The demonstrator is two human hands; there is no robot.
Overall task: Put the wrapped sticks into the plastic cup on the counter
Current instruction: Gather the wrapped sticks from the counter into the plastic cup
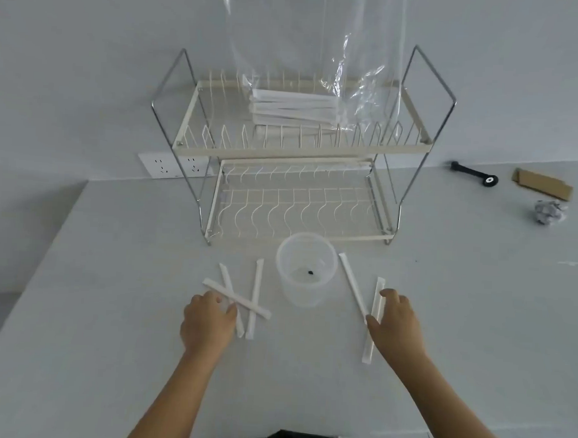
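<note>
A clear plastic cup (pixel 305 295) stands upright on the counter in front of the rack, with only a small dark speck in it. Three wrapped white sticks (pixel 256 284) lie crossed over each other left of the cup. My left hand (pixel 208 321) rests at their near ends, fingertips and thumb touching them, fingers spread. Two more wrapped sticks (pixel 353 282) lie right of the cup. My right hand (pixel 397 321) lies against the outer one, thumb across it, fingers apart. All the sticks lie flat on the counter.
A two-tier wire dish rack (pixel 298 145) stands just behind the cup; a clear plastic bag (pixel 289 51) with more wrapped sticks rests on its top tier. At the far right lie a black tool (pixel 472 173), a cardboard piece (pixel 542 183) and crumpled paper (pixel 549 212). A wall socket (pixel 173 166) sits behind the rack.
</note>
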